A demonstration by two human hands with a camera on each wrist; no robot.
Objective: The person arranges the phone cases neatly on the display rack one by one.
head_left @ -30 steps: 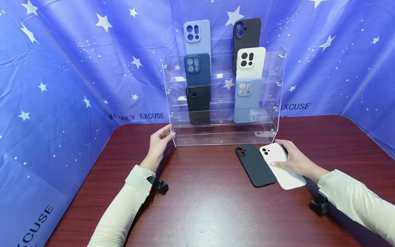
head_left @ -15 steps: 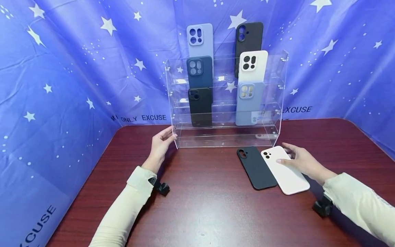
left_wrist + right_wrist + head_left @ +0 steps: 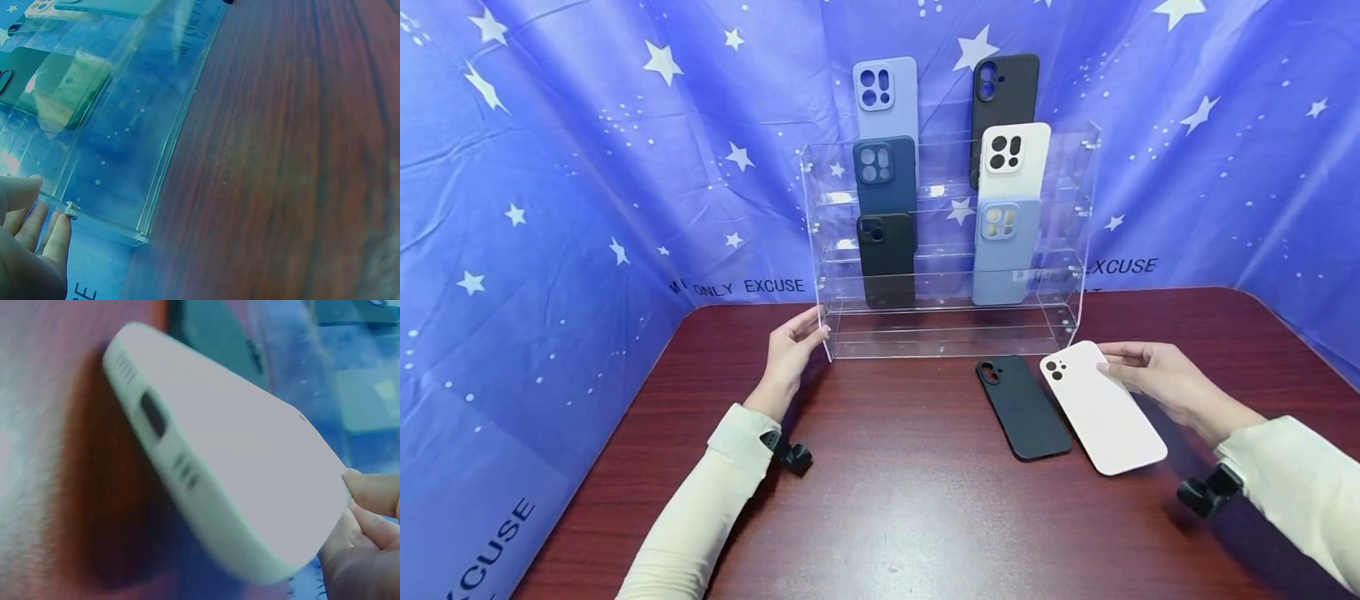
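A white phone case (image 3: 1105, 408) is pinched along its right edge by my right hand (image 3: 1176, 383). In the right wrist view that case (image 3: 237, 450) is tilted, its lower end raised over a shadow on the table, with thumb and fingers at one edge. A black phone case (image 3: 1024, 408) lies flat just left of it. My left hand (image 3: 788, 358) grips the left side panel of a clear acrylic display stand (image 3: 940, 343). In the left wrist view the thumb and fingers of the left hand (image 3: 31, 244) lie at the panel's edge.
In the stand's left column are a light blue case (image 3: 898, 117), a dark blue case (image 3: 883, 192) and a black case (image 3: 889, 267). Its right column holds another black case (image 3: 1015, 96), a white case (image 3: 1030, 171) and a light blue case (image 3: 1003, 267). A starry curtain (image 3: 730, 208) surrounds the table.
My right hand has taken hold of the white case's edge, lifted it and shifted it slightly right, away from the black case. The left hand keeps its place on the stand.
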